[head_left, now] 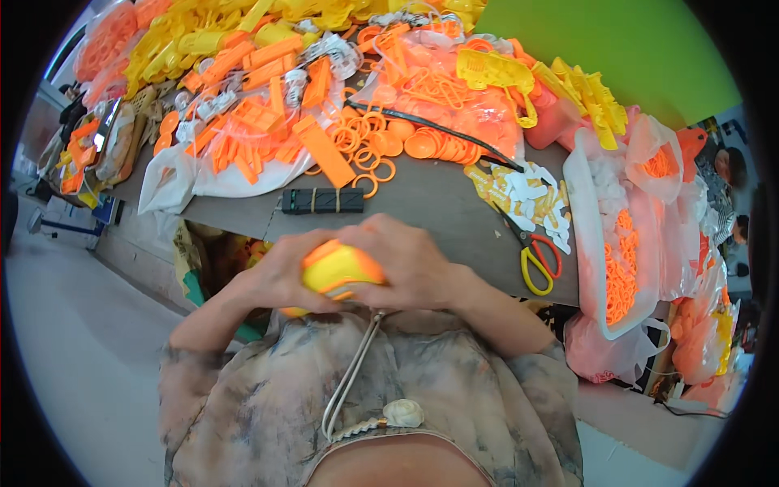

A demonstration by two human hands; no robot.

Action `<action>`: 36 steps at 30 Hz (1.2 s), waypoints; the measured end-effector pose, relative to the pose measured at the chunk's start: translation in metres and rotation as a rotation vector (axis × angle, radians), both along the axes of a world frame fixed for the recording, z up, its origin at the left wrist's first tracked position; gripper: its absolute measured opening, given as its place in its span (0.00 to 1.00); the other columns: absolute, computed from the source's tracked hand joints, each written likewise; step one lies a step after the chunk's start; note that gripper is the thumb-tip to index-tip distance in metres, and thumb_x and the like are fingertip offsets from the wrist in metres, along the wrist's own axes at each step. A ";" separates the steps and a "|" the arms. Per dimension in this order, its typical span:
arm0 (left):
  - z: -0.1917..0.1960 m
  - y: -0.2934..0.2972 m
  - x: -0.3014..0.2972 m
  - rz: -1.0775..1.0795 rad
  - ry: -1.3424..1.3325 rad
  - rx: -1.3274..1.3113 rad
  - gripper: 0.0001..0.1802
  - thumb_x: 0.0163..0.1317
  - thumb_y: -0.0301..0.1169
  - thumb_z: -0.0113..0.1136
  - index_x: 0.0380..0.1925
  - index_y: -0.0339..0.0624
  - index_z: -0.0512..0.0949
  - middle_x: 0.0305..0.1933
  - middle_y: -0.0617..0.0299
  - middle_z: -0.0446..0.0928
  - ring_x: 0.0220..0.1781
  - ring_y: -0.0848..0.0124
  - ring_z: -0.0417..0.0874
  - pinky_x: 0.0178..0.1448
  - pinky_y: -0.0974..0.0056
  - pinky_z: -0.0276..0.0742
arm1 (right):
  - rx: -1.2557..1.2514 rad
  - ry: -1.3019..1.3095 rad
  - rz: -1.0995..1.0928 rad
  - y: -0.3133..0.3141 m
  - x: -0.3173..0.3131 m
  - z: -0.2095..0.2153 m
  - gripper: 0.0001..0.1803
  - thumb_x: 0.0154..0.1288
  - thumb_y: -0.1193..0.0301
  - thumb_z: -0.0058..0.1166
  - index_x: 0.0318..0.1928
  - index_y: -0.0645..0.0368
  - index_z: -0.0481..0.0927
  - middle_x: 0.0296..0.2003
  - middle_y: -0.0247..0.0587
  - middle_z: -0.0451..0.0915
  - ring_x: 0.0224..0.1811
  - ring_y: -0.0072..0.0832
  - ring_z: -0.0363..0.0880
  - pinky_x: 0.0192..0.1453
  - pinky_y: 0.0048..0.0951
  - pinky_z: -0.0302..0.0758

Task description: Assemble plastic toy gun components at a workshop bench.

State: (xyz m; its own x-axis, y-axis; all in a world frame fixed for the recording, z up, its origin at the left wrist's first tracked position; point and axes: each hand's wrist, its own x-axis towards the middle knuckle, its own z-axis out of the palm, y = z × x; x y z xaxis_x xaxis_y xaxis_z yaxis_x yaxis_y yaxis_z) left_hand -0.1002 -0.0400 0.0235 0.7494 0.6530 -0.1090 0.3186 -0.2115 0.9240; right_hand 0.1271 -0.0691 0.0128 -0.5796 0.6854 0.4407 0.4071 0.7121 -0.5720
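Close to my body, at the near edge of the table, both hands hold a rounded yellow and orange plastic piece [341,269]. My left hand [286,268] is wrapped round its left side, with the thumb beneath. My right hand [406,258] closes over its top and right side. The fingers cover much of the piece, so its exact kind is hidden. Just beyond my hands lies a black rectangular block with tan bands round it [323,200]. To the right, scissors with red and yellow handles [531,258] rest on the grey table [454,207].
Orange rectangular parts [323,152], orange rings [369,166] and yellow moulded parts [495,69] heap along the far side. White paper labels [527,199] lie near the scissors. A white bin [592,235] of small orange pieces stands right. A black cable [438,128] crosses the pile.
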 end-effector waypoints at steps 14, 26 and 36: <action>-0.122 0.024 -0.223 0.877 0.527 -0.186 0.36 0.50 0.38 0.69 0.57 0.33 0.69 0.45 0.53 0.78 0.47 0.66 0.79 0.50 0.61 0.75 | -0.121 -0.096 -0.242 0.040 0.073 0.039 0.23 0.61 0.63 0.58 0.54 0.58 0.72 0.41 0.47 0.77 0.41 0.38 0.79 0.42 0.36 0.77; 0.021 0.040 -0.048 -0.048 0.245 0.017 0.17 0.52 0.32 0.69 0.39 0.34 0.80 0.30 0.53 0.81 0.30 0.65 0.83 0.35 0.65 0.77 | 0.222 -0.500 -1.351 0.122 0.320 0.077 0.19 0.59 0.61 0.52 0.45 0.63 0.77 0.44 0.51 0.78 0.50 0.44 0.76 0.52 0.43 0.73; 0.027 0.056 0.023 0.089 -0.117 0.388 0.14 0.51 0.27 0.67 0.38 0.33 0.79 0.40 0.52 0.81 0.44 0.61 0.82 0.49 0.62 0.75 | -0.010 -0.353 -1.453 0.123 0.338 0.080 0.18 0.56 0.60 0.53 0.37 0.64 0.81 0.34 0.50 0.81 0.38 0.41 0.79 0.45 0.38 0.74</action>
